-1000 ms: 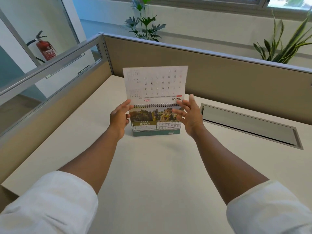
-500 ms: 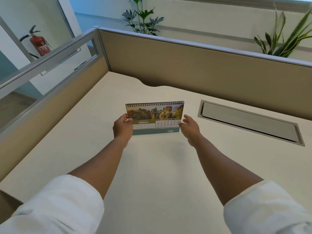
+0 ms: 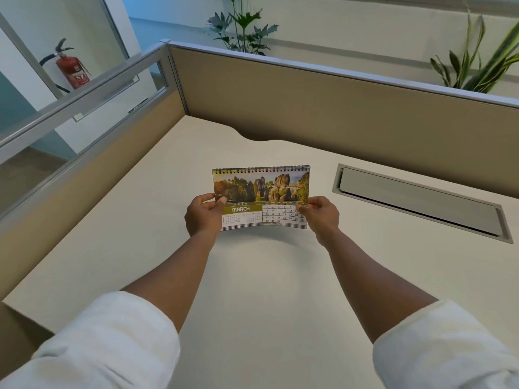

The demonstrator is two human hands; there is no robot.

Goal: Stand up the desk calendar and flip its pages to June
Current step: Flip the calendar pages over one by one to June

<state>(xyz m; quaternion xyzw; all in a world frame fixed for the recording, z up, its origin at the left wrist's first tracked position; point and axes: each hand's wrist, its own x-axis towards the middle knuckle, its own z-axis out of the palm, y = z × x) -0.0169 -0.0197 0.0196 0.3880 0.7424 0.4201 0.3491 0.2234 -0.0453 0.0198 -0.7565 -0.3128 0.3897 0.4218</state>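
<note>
The spiral-bound desk calendar stands upright in the middle of the pale desk, showing the MARCH page with a rocky landscape photo. My left hand pinches the page's lower left edge between thumb and fingers. My right hand pinches its lower right edge. The bottom of the page is lifted and bowed toward me, hiding the calendar's base.
A grey cable-tray flap is set into the desk to the right. Tan partition walls close off the back and left. Plants stand behind the partition, and a red fire extinguisher is visible beyond the glass at left.
A page flipped over the top one second ago, leaving MARCH showing. Both hands then moved from the calendar's sides onto the MARCH page's lower corners and lifted its bottom edge.
</note>
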